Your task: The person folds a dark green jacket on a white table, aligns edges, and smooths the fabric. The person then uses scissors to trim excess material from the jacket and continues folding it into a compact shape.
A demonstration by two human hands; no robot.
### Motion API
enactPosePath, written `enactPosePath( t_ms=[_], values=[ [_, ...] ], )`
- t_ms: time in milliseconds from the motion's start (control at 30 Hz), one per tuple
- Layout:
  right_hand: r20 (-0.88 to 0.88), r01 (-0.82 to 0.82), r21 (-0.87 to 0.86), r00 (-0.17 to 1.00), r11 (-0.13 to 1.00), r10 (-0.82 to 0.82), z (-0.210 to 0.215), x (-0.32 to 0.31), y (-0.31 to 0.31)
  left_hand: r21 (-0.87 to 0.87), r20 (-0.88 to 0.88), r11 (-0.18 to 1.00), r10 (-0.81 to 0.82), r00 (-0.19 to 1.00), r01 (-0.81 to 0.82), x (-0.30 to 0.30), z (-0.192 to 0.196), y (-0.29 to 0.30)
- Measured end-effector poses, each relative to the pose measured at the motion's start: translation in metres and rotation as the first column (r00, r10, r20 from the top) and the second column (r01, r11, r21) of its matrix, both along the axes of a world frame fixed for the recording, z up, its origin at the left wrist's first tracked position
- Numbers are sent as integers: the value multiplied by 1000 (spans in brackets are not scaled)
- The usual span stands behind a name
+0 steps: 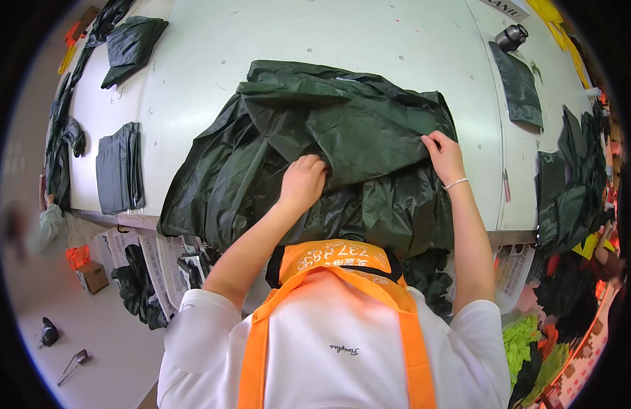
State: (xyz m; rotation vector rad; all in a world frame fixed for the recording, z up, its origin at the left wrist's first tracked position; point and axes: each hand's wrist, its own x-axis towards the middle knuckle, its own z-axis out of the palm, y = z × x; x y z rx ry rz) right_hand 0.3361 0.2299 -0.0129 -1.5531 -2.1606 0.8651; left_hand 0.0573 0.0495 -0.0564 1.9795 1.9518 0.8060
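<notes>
1. Dark green plastic garment (343,136) lying crumpled across the middle of the frame, spreading over the white desk (397,48) and hanging over its near edge.
2. Left hand (302,183) pressing down just left of centre, fingers curled into a fold of the garment, gripping the material.
3. Right hand (443,155) sitting right of centre, pinching the edge of the folded-over upper layer between fingers and thumb; thin bracelet (456,183) circling the wrist.
4. Hands staying well apart, each clamped on its own part of the same garment.
5. Orange apron (336,262) and white shirt (315,354) filling the lower middle of the frame.
6. Folded dark stack (118,170) resting at the left on the desk; another folded dark piece (131,44) lying at the upper left.
7. Flat dark sheet (520,88) lying at the upper right, with a small dark cylindrical thing (512,36) just above it.
8. More dark green material (574,184) piling up at the right edge of the frame.
9. White crate (513,273) standing below the desk edge at the lower right.
</notes>
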Motion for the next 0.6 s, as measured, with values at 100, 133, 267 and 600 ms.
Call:
enactPosePath(
  t_ms=[100, 133, 267, 600],
  values=[
    [45, -11, 13, 999, 1000, 10, -5, 1, 4, 49, -21, 999, 19, 1000, -18, 1, -23, 9],
    [65, -21, 19, 998, 1000, 19, -5, 0, 6, 27, -64, 999, -33, 997, 35, -2, -23, 10],
    [48, -53, 56, 998, 997, 50, -7, -7, 21, -86, 12, 987, -135, 991, 136, -6, -31, 24],
    [313, -79, 741, 919, 666, -239, -3, -27, 35, 302, 124, 944, -176, 977, 132, 14, 58, -31]
  ],
)
